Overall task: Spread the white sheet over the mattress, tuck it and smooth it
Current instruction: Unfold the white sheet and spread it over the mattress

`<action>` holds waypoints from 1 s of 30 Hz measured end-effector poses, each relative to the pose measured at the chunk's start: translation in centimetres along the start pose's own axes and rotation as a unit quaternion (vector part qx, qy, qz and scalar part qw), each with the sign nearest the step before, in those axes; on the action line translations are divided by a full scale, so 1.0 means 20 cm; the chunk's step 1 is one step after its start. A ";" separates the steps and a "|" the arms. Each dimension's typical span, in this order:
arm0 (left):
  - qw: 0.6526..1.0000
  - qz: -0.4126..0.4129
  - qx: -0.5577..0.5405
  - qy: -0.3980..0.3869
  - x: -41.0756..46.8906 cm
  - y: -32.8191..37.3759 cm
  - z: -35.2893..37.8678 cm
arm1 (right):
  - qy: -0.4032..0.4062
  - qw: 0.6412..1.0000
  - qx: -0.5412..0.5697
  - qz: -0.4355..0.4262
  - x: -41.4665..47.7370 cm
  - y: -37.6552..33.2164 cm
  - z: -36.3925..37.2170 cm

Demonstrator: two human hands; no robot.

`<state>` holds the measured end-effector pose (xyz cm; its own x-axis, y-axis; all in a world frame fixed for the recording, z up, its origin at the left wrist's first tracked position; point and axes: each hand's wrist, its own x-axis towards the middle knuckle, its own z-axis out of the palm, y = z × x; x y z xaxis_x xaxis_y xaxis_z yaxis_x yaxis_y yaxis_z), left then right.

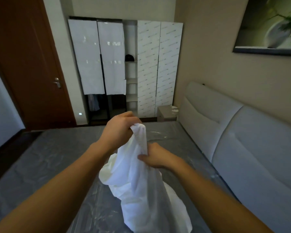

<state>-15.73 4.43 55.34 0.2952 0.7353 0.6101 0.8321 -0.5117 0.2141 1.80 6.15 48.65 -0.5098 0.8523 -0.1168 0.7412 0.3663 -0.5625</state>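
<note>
We hold the sheet point(141, 190) bunched up over the mattress point(49, 157), both hands on it. The L hand point(119, 130) is the higher one, fingers curled tight round the top of the bunch; a knob of cloth pokes out just right of its knuckles. The R hand point(155, 156) sits below & a bit right of the L hand, thumb & fingers pinching a fold on the side of the bunch. The hands are near each other, not touching, w/ cloth between them.

Below the R hand the sheet hangs in loose folds & widens out. Its lower part runs out of view toward us, so we can't tell how much of it rests on the mattress. The mattress is grey w/ shiny plastic wrap; it spreads under, left of & beyond both hands.

Right of the R hand, well apart, runs the white padded headboard point(242, 140). Beyond the L hand stands the wardrobe point(148, 64), doors covered in white, w/ a dark cap point(129, 57) on a shelf above the hand. A small nightstand point(167, 113) sits beyond & right of the L hand, by the mattress's far corner. Far left of the L hand is the brown door point(29, 64); up & right of the R hand, a framed picture point(272, 26) on the wall.
</note>
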 end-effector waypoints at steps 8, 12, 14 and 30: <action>0.882 -0.343 -0.318 -0.053 -0.14 -0.07 0.14 | 0.139 0.861 0.489 0.024 0.12 -0.21 -0.19; 0.807 -0.332 -0.487 0.019 -0.24 0.00 0.29 | 0.160 0.804 0.572 0.025 0.18 -0.28 -0.23; 0.852 -0.294 -0.432 0.028 -0.23 0.01 0.34 | 0.167 0.783 0.599 0.022 0.20 -0.30 -0.24; 0.914 -0.394 -0.001 -0.091 -0.36 -0.47 0.16 | 0.316 0.806 0.493 -0.080 0.26 -0.16 -0.70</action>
<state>-24.21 5.48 46.46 -0.3225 0.9379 0.1280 0.8191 0.2087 0.5344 2.79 14.66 61.27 -0.0093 0.9577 0.2877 -0.1797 0.2815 -0.9426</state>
